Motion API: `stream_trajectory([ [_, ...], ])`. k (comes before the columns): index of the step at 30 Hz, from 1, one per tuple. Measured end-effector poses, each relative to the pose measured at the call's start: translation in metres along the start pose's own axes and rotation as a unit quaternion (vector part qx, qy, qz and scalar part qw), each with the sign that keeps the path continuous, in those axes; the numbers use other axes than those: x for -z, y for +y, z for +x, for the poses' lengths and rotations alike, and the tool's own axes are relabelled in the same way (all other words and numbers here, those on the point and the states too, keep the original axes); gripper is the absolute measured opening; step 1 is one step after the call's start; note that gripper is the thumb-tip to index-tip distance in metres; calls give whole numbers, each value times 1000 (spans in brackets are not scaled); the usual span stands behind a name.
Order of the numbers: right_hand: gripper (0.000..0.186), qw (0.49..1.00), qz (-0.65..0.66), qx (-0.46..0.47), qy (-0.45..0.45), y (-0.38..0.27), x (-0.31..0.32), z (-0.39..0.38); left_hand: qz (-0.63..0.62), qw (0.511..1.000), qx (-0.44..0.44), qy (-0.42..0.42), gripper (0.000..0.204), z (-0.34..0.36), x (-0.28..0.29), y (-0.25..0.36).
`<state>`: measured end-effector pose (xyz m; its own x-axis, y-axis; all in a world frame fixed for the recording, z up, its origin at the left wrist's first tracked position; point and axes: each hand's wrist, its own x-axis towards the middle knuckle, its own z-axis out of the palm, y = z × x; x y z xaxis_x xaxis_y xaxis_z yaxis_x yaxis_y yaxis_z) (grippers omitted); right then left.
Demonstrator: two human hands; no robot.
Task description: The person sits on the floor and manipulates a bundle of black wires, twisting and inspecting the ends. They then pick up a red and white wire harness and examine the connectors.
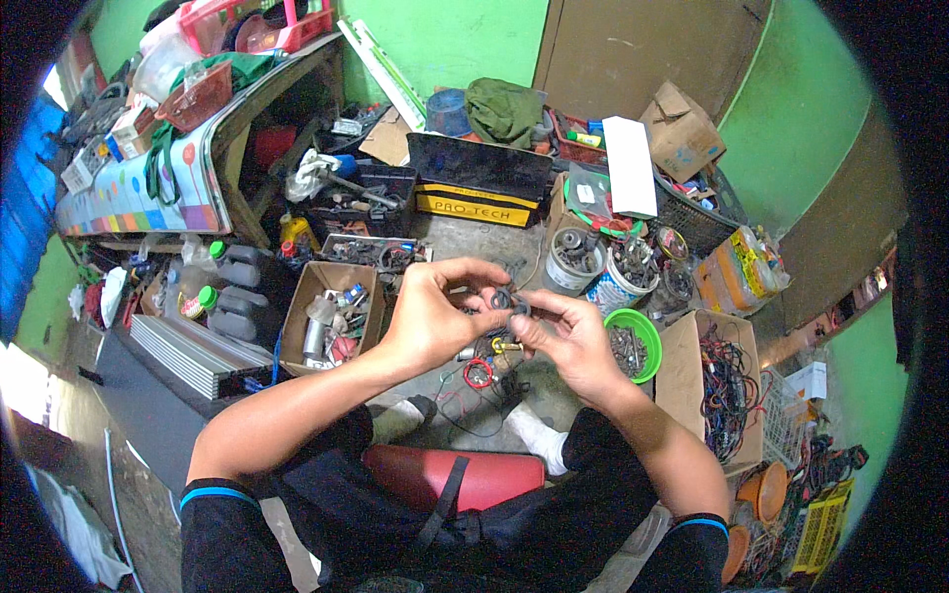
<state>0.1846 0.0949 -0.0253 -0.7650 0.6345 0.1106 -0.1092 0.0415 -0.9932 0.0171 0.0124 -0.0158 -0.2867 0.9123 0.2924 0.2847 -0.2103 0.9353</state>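
Observation:
My left hand (435, 314) and my right hand (570, 343) meet in the middle, raised above the floor. Between their fingertips is a small dark grey part (507, 299) with rounded ends; its exact kind is too small to make out. Both hands pinch it, the left from its left side and the right from its right. On the floor beneath lie a coil of red wire (478, 373), thin dark cables and a small yellow piece (505, 346). Close by my right hand stands a bright green bowl (649, 334) of small metal hardware.
An open cardboard box (300, 314) of mixed parts stands left of my hands. To the right is another box (682, 381), full of wires. Buckets of metal parts (573, 259) and a black-and-yellow toolbox (478, 203) stand ahead. Black jugs (242, 313) are at the left.

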Motion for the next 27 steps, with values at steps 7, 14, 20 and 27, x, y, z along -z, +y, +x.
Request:
stream_trajectory([
  [7,25,975,-191,102,37,2,10,3,-43,999,4,-7,27,5,0,-2],
  [14,21,984,-125,113,66,6,3,-2,-48,999,-3,1,32,4,0,-1],
  [20,19,971,-145,181,61,-2,4,2,-86,996,31,17,32,7,2,-2],
  [27,18,961,-159,198,114,-8,16,-1,-80,990,13,111,39,16,12,-8],
])
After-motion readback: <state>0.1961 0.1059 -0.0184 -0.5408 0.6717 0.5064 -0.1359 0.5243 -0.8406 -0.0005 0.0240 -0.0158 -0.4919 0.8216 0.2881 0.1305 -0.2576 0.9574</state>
